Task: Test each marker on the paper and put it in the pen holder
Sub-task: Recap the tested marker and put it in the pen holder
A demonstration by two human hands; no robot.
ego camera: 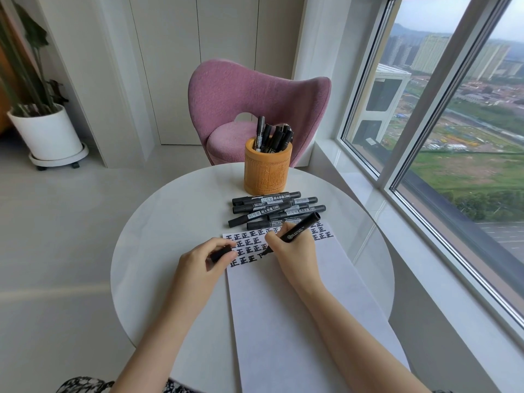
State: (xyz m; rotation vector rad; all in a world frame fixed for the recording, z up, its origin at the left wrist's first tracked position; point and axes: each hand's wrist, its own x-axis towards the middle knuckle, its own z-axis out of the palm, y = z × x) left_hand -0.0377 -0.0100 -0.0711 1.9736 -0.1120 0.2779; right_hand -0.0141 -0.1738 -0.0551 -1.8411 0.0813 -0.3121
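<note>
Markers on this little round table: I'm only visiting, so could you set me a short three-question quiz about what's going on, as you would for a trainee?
1. True or false: the pen holder is empty.
2. What does the left hand hold? A. a black cap B. a ruler C. nothing
3. Fill the gap: the right hand holds a marker with its tip on the ____.

Key: 1. False, several markers stand in it. 2. A. 3. paper.

Left grip fingers curled, pinching, right grip in a writing hold, forearms bare, reaching forward
</note>
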